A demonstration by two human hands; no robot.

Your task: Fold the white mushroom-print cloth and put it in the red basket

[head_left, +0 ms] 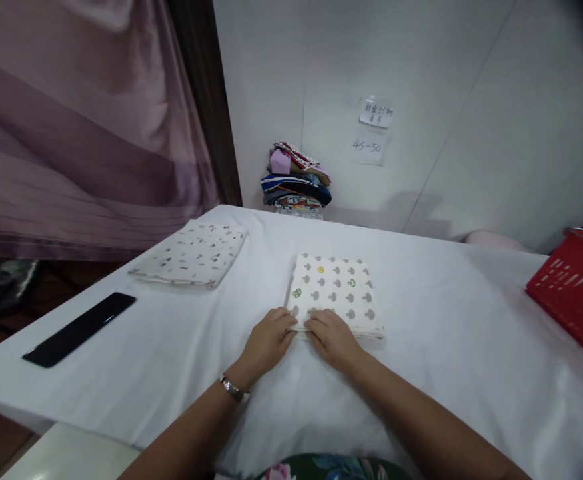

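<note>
A folded white cloth with grey tree prints (338, 290) lies in the middle of the white-covered table (446, 347). Both my hands sit at its near edge. My left hand (267, 341), with a watch on its wrist, has its fingers curled onto the cloth's near left corner. My right hand (332, 339) pinches the near edge just beside it. The fingertips of both hands press on the fabric.
A second folded spotted cloth (191, 255) lies at the far left. A long black flat object (78, 329) rests near the left edge. A stack of coloured fabrics (296, 180) stands against the wall. A red basket (578, 293) is at the right edge.
</note>
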